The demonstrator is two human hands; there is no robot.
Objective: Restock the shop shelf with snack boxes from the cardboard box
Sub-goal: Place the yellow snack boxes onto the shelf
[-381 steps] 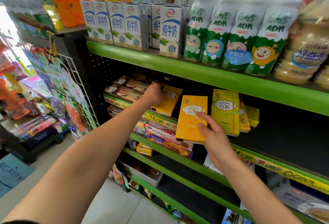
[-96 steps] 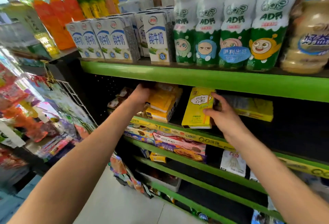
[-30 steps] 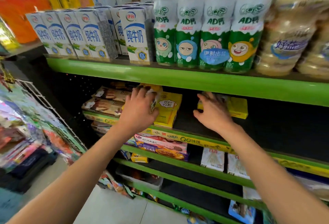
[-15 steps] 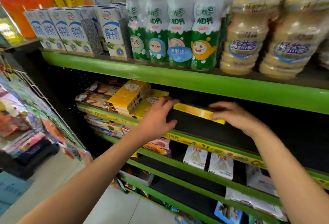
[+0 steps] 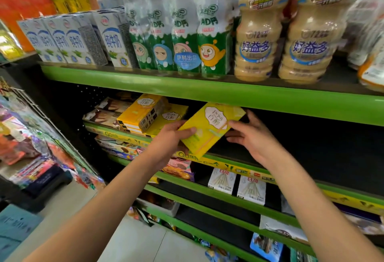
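A yellow snack box (image 5: 209,128) is tilted up in front of the second shelf (image 5: 234,166). My left hand (image 5: 172,137) grips its lower left corner with the thumb on the face. My right hand (image 5: 251,137) touches its right edge, fingers spread. To the left, a stack of yellow snack boxes (image 5: 143,114) lies flat on the same shelf, with another flat yellow box (image 5: 168,119) beside it. The cardboard box is out of view.
Brown biscuit boxes (image 5: 108,112) lie at the shelf's left end. Milk cartons (image 5: 79,41), green drink packs (image 5: 176,37) and beige bottles (image 5: 257,39) fill the green shelf above. White stick-snack boxes (image 5: 236,184) stand one shelf below. A wire rack of packets (image 5: 41,137) hangs at left.
The yellow box lay flat on the shelf between my hands half a second ago; now it is lifted and tilted face up. The view has shifted right.
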